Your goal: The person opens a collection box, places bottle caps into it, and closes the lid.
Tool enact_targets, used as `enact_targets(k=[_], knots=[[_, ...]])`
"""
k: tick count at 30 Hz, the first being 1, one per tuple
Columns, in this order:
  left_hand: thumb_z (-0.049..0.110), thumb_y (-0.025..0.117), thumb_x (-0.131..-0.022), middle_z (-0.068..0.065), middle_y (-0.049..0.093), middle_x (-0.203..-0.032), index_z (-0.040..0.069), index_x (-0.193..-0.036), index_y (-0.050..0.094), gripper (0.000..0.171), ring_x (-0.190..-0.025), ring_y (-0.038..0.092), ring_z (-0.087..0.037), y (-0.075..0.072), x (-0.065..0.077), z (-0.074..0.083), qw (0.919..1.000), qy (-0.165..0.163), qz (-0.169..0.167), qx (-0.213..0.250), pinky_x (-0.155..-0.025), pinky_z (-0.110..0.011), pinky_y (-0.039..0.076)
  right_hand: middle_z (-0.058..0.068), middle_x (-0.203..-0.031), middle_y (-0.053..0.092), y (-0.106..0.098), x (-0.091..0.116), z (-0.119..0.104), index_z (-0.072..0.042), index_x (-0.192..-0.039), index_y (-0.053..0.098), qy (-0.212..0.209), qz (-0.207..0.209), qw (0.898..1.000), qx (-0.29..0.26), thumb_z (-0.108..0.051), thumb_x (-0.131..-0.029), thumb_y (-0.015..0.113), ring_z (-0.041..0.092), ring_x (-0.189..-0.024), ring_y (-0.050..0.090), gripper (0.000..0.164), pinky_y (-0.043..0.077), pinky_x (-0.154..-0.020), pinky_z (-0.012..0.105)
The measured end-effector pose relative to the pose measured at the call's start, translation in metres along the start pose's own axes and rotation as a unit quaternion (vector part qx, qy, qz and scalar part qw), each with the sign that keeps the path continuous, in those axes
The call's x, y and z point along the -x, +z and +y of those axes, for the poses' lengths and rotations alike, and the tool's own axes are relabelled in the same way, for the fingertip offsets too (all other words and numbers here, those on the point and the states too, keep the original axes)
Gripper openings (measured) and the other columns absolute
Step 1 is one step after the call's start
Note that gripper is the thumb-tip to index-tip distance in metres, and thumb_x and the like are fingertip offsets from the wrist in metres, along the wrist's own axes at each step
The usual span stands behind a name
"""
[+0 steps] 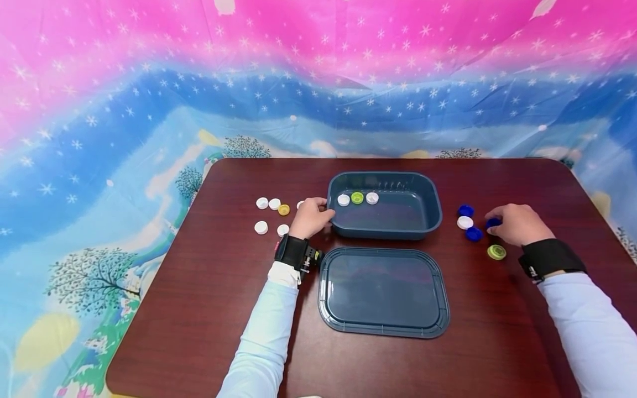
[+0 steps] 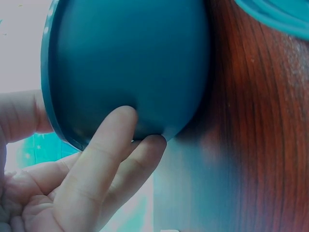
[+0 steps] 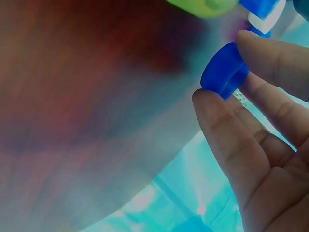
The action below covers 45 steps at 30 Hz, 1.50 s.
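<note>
A dark blue-grey plastic container [image 1: 385, 232] stands on the table, with two white caps and a green cap [image 1: 357, 197] inside. At its left end my left hand [image 1: 312, 216] grips the wall; the left wrist view shows the thumb over the rim and fingers [image 2: 104, 145] against the outside. Between thumb and fingertips my right hand [image 1: 522, 224] pinches a blue bottle cap [image 3: 224, 71]. Close by on its left lie two more blue caps [image 1: 465, 210], a white cap [image 1: 465, 223] and a yellow-green cap [image 1: 496, 252].
The container's matching lid [image 1: 384, 290] lies flat in front of it. Left of the container are several white caps [image 1: 261, 227] and a yellow cap [image 1: 283, 209], partly behind my left hand. A printed cloth [image 1: 318, 83] hangs behind the brown table [image 1: 199, 309].
</note>
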<state>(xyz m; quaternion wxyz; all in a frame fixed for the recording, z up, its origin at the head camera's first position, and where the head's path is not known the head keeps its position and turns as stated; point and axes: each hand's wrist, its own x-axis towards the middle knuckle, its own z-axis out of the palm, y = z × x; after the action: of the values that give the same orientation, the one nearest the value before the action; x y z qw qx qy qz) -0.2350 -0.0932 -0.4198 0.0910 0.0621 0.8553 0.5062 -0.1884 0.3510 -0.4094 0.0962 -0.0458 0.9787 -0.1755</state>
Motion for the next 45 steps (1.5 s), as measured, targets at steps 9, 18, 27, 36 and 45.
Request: enact_targets(k=[9,18,27,36,45], knots=[[0.008,0.059,-0.094,-0.017,0.068,-0.102,-0.005,-0.131,0.056,0.04,-0.08,0.071,-0.028,0.0,-0.001,0.001,1.0,-0.001,-0.003,-0.009,-0.07,-0.029,0.056,0.041,-0.118,0.053,-0.022,-0.006,-0.018,0.015,-0.119,0.059,-0.005,0.02,1.0,0.002,-0.006,-0.089,0.065,0.055,-0.103,0.051,0.037,0.044,-0.081,0.064],[0.008,0.058,-0.094,-0.017,0.068,-0.102,-0.005,-0.13,0.057,0.038,-0.078,0.071,-0.028,0.0,-0.001,0.001,1.0,-0.004,0.0,-0.008,-0.07,-0.03,0.056,0.039,-0.118,0.053,-0.044,-0.023,-0.057,0.013,-0.121,0.058,-0.039,0.036,0.999,0.004,-0.008,-0.092,0.062,0.05,-0.103,0.053,0.036,0.044,-0.082,0.061],[0.009,0.059,-0.094,-0.017,0.068,-0.104,-0.004,-0.13,0.057,0.038,-0.078,0.071,-0.026,0.0,0.0,0.001,1.0,-0.004,0.003,-0.009,-0.073,-0.03,0.056,0.033,-0.118,0.058,-0.048,-0.048,-0.108,0.01,-0.121,0.061,-0.087,0.033,0.995,0.018,-0.007,-0.092,0.062,0.044,-0.1,0.057,0.033,0.046,-0.08,0.055],[0.01,0.058,-0.094,-0.015,0.069,-0.1,-0.004,-0.129,0.058,0.038,-0.078,0.071,-0.026,0.001,-0.002,0.0,1.0,0.002,-0.002,-0.008,-0.073,-0.03,0.056,0.031,-0.116,0.059,-0.04,-0.072,-0.15,0.009,-0.119,0.063,-0.119,0.014,0.992,0.034,-0.005,-0.091,0.065,0.046,-0.106,0.054,0.032,0.045,-0.086,0.055],[0.009,0.059,-0.094,-0.016,0.068,-0.102,-0.005,-0.13,0.057,0.039,-0.079,0.071,-0.026,0.0,-0.002,-0.001,1.0,0.0,0.0,-0.006,-0.073,-0.03,0.056,0.028,-0.119,0.061,-0.02,-0.092,-0.179,0.008,-0.119,0.064,-0.138,-0.013,0.99,0.026,-0.003,-0.089,0.067,0.041,-0.105,0.058,0.032,0.048,-0.087,0.052]])
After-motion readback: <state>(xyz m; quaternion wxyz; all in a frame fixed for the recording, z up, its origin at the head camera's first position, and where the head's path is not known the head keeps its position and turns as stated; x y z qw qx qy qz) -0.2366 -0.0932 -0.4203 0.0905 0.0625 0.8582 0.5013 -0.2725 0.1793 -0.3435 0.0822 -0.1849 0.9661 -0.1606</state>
